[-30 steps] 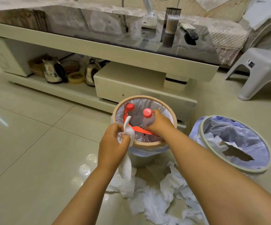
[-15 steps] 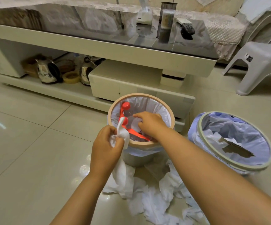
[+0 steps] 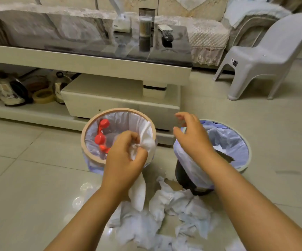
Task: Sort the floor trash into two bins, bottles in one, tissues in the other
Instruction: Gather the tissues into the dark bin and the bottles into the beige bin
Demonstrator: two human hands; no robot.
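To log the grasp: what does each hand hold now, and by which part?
The left hand grips a white tissue near its upper end, rest hanging; the right hand holds nothing.

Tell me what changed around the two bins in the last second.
The right hand let go of the bottle it was pushing into the tan-rimmed bin and swung right. It now hovers open over the near edge of the blue-lined bin. The left hand, gripping its tissue throughout, drifted right across the tan bin's front rim. Both bins and the floor tissues stayed put.
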